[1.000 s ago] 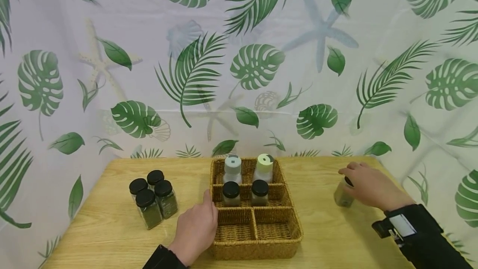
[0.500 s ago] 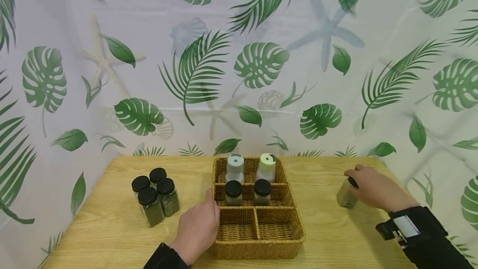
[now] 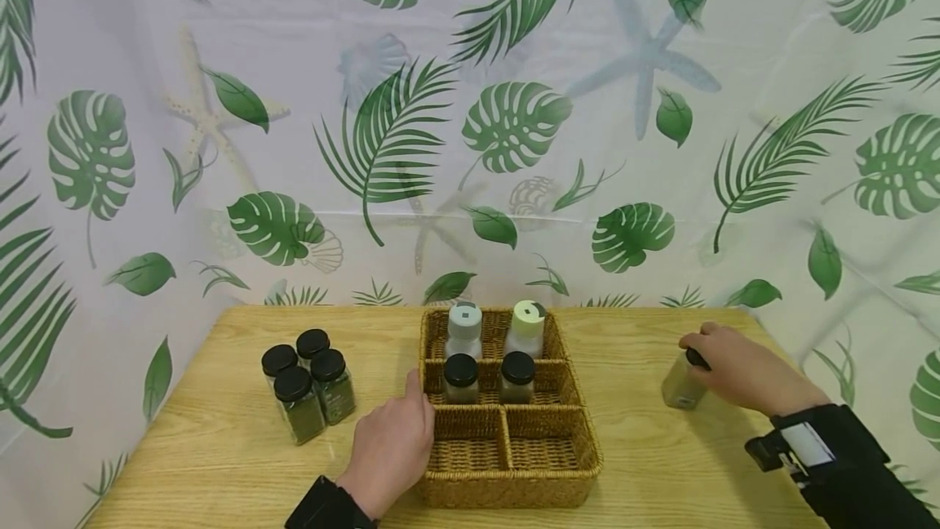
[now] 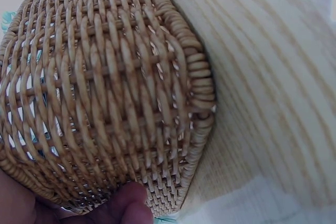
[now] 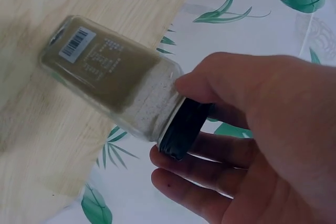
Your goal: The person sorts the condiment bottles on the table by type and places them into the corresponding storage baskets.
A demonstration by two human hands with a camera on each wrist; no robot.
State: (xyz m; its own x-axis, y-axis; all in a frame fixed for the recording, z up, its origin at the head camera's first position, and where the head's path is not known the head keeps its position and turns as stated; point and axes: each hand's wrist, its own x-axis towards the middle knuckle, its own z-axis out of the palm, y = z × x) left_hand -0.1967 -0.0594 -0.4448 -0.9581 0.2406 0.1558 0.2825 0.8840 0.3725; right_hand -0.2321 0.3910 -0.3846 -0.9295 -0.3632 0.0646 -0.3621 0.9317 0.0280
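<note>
My right hand [image 3: 742,370] pinches the black lid of a clear spice jar [image 3: 683,386] at the table's right side. Greyish-brown powder and a barcode label show on this jar [image 5: 113,72] in the right wrist view; it stands tilted. At the left wall of a divided wicker basket [image 3: 507,488], my left hand [image 3: 392,447] grips the rim. Its fingertips press on the weave of the basket [image 4: 105,77] in the left wrist view; part of the hand is out of frame there. Two black-lidded jars [image 3: 461,380] sit in the basket's middle row, behind its two front compartments.
A white-capped bottle [image 3: 465,329] and a yellow-capped bottle [image 3: 525,329] stand in the basket's back row. Several black-lidded jars of green herbs [image 3: 304,415] cluster on the wooden table [image 3: 206,447] to the left. A leaf-printed cloth [image 3: 441,145] hangs behind.
The view has shifted slightly, so everything appears a little further right. Both hands keep their holds on the basket and the jar; little else differs.
</note>
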